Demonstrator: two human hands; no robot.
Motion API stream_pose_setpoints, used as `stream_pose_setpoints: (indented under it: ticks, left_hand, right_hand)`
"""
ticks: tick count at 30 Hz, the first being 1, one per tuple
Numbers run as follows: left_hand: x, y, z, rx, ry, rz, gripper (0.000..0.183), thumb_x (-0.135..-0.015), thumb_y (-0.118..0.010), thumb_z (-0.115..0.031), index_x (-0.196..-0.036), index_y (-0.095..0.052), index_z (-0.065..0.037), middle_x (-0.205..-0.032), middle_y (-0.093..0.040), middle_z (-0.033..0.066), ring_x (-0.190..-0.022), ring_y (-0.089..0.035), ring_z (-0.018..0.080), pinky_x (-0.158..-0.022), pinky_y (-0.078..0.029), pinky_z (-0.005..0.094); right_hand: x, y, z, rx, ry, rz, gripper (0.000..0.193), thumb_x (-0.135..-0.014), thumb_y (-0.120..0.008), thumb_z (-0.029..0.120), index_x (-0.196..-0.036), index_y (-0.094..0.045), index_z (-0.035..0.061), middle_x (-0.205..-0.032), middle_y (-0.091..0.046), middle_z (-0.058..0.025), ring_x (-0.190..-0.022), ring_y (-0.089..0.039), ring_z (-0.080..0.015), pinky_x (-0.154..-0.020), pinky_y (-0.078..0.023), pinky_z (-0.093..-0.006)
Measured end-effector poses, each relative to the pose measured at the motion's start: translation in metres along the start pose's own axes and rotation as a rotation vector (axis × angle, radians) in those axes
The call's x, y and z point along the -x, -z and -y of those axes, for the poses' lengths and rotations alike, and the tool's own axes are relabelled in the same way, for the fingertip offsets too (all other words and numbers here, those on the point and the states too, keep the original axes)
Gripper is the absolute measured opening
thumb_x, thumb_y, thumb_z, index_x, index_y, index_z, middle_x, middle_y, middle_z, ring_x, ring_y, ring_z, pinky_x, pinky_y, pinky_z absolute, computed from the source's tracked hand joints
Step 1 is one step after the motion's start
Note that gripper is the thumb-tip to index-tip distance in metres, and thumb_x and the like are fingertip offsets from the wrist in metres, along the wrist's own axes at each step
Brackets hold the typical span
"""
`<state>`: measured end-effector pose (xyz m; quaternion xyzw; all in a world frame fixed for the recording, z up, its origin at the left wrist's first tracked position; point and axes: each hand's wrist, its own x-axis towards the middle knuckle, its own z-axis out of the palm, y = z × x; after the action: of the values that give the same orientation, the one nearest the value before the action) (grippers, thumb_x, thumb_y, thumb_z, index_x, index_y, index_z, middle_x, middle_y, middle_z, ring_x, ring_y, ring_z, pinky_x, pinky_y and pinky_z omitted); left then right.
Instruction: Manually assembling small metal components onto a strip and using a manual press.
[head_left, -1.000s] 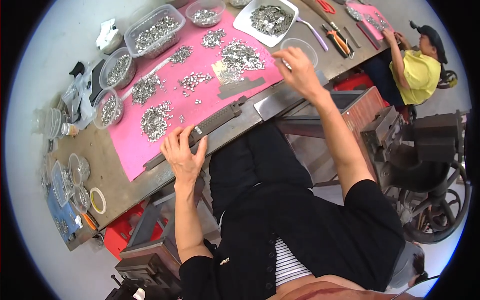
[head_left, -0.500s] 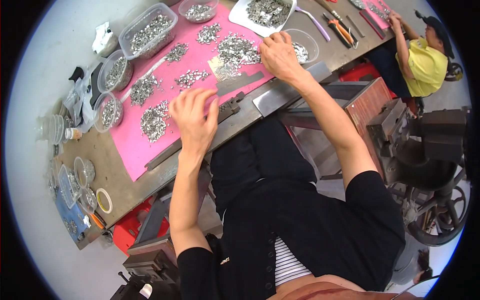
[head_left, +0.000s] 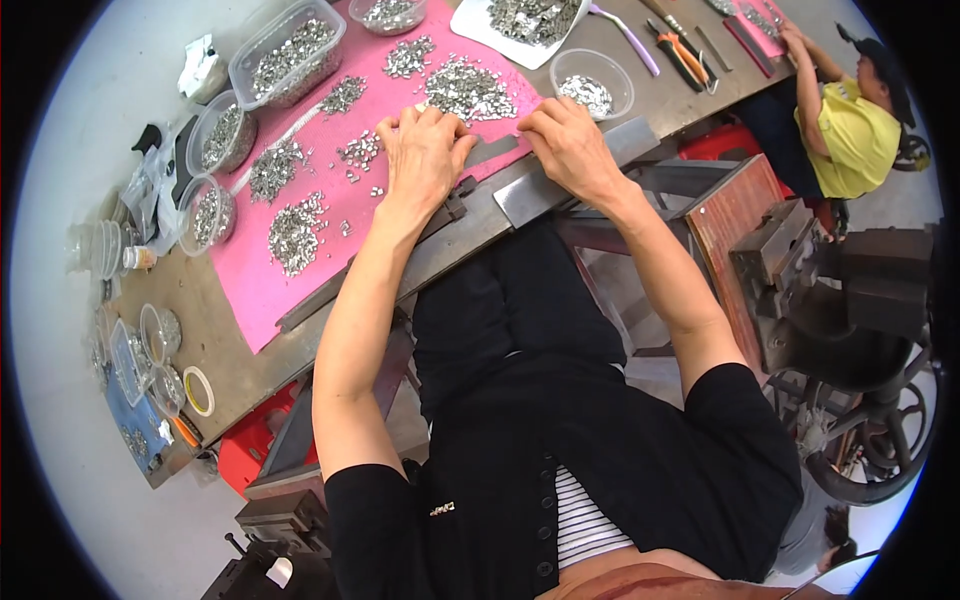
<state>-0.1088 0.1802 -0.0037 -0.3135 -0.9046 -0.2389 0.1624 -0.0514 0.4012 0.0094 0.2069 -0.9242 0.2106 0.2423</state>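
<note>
We see the left hand [head_left: 422, 160] with its fingers bent and its thumb held apart, and the right hand [head_left: 575, 150] with thumb and forefinger drawn together; we cannot tell whether either grips a piece. Compared with a second ago, the left has left the dark metal fixture [head_left: 455, 207] for the heap of metal bits [head_left: 470, 88], and the right no longer covers the round tub [head_left: 625, 92]. Between the hands, a grey strip [head_left: 495, 150] slants up rightward on the pink mat [head_left: 250, 300]. The fixture, partly hidden beneath the left wrist, lies lengthwise along the table's near edge [head_left: 405, 285].
</note>
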Motion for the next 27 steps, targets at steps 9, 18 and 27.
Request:
stream_pose_setpoints:
  ticks: [9,18,27]
  left_hand:
    - [0.028,0.048,0.019,0.134,0.153,0.055,0.016,-0.084,-0.077,-0.031,-0.090,-0.079,-0.016,-0.083,-0.066,0.0023,-0.090,-0.057,0.0240,-0.091,-0.033,0.0438]
    - [0.069,0.061,0.024,0.109,0.271,0.120,0.016,-0.085,-0.077,-0.030,-0.090,-0.078,-0.015,-0.082,-0.066,0.0025,-0.088,-0.055,0.0231,-0.088,-0.031,0.0425]
    - [0.080,0.061,0.025,0.112,0.243,0.009,0.016,-0.085,-0.077,-0.028,-0.090,-0.077,-0.013,-0.081,-0.065,0.0020,-0.086,-0.056,0.0218,-0.089,-0.032,0.0417]
  right_hand:
    - [0.002,-0.023,0.000,-0.067,-0.181,0.015,0.013,-0.086,-0.073,0.011,-0.092,-0.067,0.0020,-0.092,-0.062,-0.0160,-0.091,-0.062,-0.0357,-0.081,-0.051,-0.0444]
    - [-0.003,-0.019,-0.005,-0.098,-0.138,0.024,0.007,-0.090,-0.066,0.007,-0.093,-0.065,0.0006,-0.087,-0.064,-0.0153,-0.076,-0.065,-0.0343,-0.069,-0.051,-0.0420]
    - [-0.004,-0.032,0.074,-0.489,-0.030,0.046,0.006,-0.089,-0.066,0.005,-0.094,-0.064,0.0030,-0.095,-0.066,-0.0113,-0.089,-0.064,-0.0304,-0.079,-0.047,-0.0394]
